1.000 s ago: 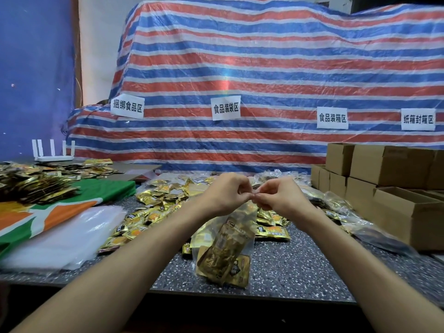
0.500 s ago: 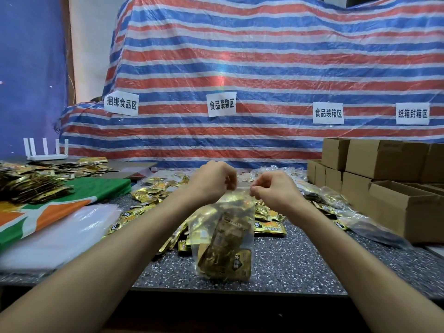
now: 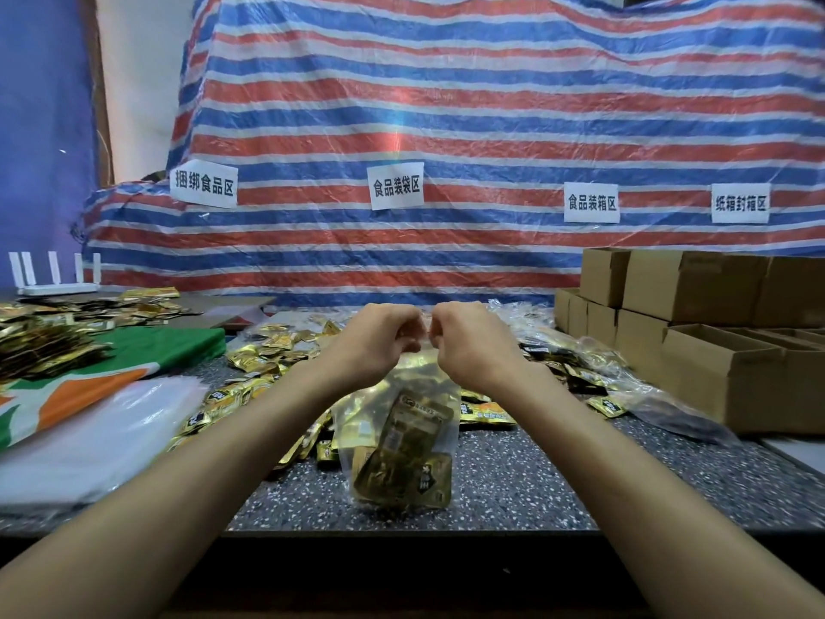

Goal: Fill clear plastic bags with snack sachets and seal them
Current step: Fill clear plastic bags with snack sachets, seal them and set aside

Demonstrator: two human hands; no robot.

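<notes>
A clear plastic bag (image 3: 402, 444) with gold snack sachets inside hangs upright over the speckled table (image 3: 513, 484), its bottom near the front edge. My left hand (image 3: 375, 341) and my right hand (image 3: 468, 341) pinch the bag's top edge, knuckles almost touching, fingers curled. Loose gold sachets (image 3: 268, 355) lie scattered on the table behind the bag. The bag's top strip is hidden between my fingers.
A stack of flat clear bags (image 3: 89, 435) lies at the left on a green, orange and white cloth (image 3: 134, 355). More sachets (image 3: 40, 341) pile at the far left. Filled bags (image 3: 580, 364) and cardboard boxes (image 3: 714, 341) stand at the right. A striped tarp (image 3: 446, 127) hangs behind.
My hands moved apart along the bag's top half a second ago and have come back together at its middle. The bag hangs a little straighter.
</notes>
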